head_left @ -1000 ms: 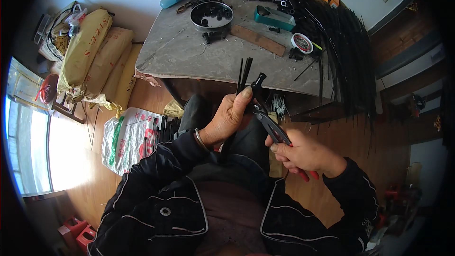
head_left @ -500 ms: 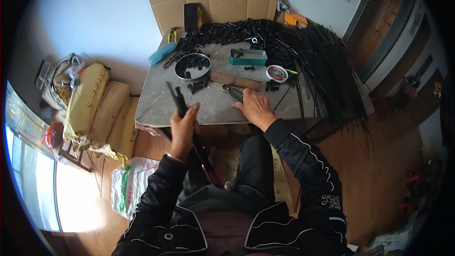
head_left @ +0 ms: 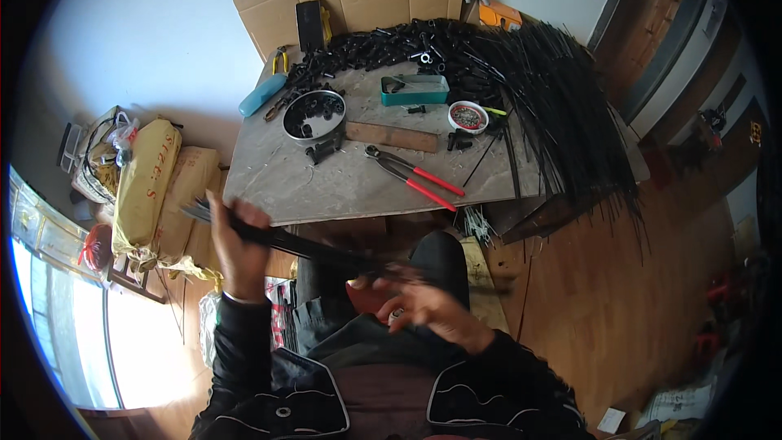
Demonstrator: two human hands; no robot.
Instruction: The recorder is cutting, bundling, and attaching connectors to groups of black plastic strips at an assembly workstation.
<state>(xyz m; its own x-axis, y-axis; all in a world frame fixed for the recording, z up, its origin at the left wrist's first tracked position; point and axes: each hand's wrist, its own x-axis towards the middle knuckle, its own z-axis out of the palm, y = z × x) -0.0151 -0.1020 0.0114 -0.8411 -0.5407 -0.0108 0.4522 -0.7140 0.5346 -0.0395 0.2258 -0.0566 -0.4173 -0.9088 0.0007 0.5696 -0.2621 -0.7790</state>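
Note:
Over my lap on the left, my left hand is wrapped round a bundle of thin black rods, with a thicker black sleeve near the hand. The bundle slants down to the right, and its far end is blurred. Just below its middle is my right hand, fingers apart and slightly smeared by motion; I cannot tell whether it touches the rods. Red-handled pliers lie free on the grey table, jaws pointing away from me.
Behind the pliers are a brown bar, a round pan of black parts, a green tin and a white bowl of small metal pieces. Long black rods overhang the table's right side. Sacks stand left.
My right hand has left the pliers and moved down over my lap beside the bundle. My left hand has shifted left, and the upright bundle now lies nearly level.

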